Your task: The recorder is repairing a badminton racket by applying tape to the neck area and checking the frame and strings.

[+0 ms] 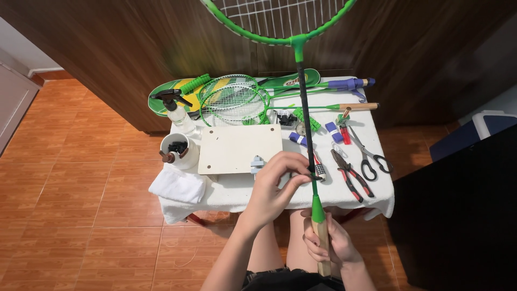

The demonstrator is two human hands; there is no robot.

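On the far left of the small white-covered table (237, 194) stands a spray bottle (176, 110), with a white cup (180, 151) and a folded white cloth (177, 186) nearer. A pale board (239, 148) lies mid-table, green rackets (234, 99) beyond it. The left hand (272, 188) pinches the shaft of the green racket (304, 97), which stands upright over the table's near edge. The right hand (328, 242) is wrapped around its bare wooden handle, near the lap. Pliers (350, 175) and scissors (369, 156) lie at right.
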